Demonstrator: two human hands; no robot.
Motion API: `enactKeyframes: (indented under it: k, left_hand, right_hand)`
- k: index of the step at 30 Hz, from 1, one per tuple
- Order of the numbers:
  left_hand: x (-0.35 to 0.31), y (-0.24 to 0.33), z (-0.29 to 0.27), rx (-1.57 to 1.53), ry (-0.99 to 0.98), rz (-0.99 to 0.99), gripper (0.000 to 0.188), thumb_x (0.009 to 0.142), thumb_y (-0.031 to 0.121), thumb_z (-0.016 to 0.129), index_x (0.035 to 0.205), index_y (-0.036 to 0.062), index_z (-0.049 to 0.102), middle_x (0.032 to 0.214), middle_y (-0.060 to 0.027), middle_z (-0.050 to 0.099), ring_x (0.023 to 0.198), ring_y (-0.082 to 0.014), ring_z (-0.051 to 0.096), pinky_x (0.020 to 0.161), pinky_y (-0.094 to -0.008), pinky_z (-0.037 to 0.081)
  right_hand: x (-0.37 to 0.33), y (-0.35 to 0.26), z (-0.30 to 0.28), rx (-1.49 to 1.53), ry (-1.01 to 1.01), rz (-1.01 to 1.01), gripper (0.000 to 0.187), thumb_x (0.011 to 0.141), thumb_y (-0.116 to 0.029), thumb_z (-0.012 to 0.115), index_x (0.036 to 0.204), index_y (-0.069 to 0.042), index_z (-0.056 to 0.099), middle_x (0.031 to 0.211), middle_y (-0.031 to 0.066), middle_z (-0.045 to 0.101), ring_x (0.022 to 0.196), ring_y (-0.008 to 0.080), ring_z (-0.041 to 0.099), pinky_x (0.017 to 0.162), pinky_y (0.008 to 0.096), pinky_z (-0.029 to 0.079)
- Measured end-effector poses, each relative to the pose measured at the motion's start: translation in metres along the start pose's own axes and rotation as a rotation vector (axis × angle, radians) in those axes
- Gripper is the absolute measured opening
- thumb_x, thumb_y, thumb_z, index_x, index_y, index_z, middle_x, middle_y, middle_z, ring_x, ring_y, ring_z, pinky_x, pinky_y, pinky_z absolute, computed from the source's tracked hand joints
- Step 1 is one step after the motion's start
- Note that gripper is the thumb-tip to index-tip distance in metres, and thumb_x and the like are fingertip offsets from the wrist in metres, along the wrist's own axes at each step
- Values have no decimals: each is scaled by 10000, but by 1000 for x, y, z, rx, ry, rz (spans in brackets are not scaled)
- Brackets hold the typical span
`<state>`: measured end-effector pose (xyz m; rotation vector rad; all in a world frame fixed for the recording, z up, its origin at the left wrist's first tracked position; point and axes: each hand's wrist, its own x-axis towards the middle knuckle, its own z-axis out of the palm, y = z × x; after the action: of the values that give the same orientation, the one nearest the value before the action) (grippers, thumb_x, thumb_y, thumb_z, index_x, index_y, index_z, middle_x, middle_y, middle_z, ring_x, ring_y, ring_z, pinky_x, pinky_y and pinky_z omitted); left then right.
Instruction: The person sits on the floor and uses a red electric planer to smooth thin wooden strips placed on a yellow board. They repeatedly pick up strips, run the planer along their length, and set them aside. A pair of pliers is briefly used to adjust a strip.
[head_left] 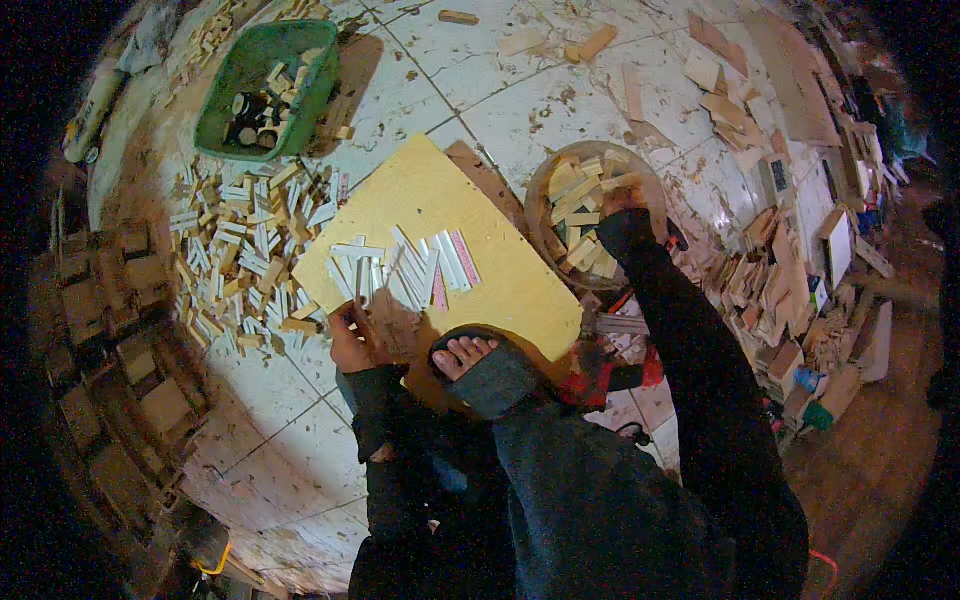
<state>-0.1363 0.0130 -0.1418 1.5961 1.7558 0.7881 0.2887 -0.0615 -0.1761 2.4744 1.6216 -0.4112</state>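
1. Our L hand point(360, 342): fingers curled at near-L edge of flat yellow rectangular board point(420, 190); can't tell if pinching a strip.
2. Thin white & pink strips point(456, 262) lie mid-board, just beyond L hand.
3. Our R hand point(622, 195) is in round brownish tub point(534, 207), R of board, over pale wooden blocks point(583, 218); we can't tell its grip.
4. We've a loose pile of small wood & white pieces point(245, 245) L of board, nr green plastic tub point(212, 105).

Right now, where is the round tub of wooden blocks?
In the head view, the round tub sits right of the yellow board, on the tiled floor, beneath the right hand.
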Motion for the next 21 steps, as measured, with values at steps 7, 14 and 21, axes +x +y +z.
enactKeyframes:
  k: [7,14,21]
  left_hand:
    - [-17,55,17,-604,-216,-333,212,915,86,563,1097,-20,538,844,-79,640,673,-115,589,609,-257,492]
    - [-37,64,45,-694,-549,-498,247,895,109,593,1093,-39,584,821,-81,634,661,-136,582,607,-262,491]
    - [-46,62,76,-866,-693,-525,230,912,53,551,1112,-59,569,862,-127,671,694,-140,616,601,-249,500]
  right_hand:
    - [-58,-60,-17,1111,208,157,266,833,-143,635,1010,40,557,889,160,625,754,231,638,641,342,524]
    - [-106,-120,2,771,0,129,212,829,-165,679,938,3,608,817,110,640,697,178,626,613,305,511]
    - [-174,-44,-23,551,297,116,311,800,-140,607,1084,-17,577,834,121,627,717,238,621,618,321,512]
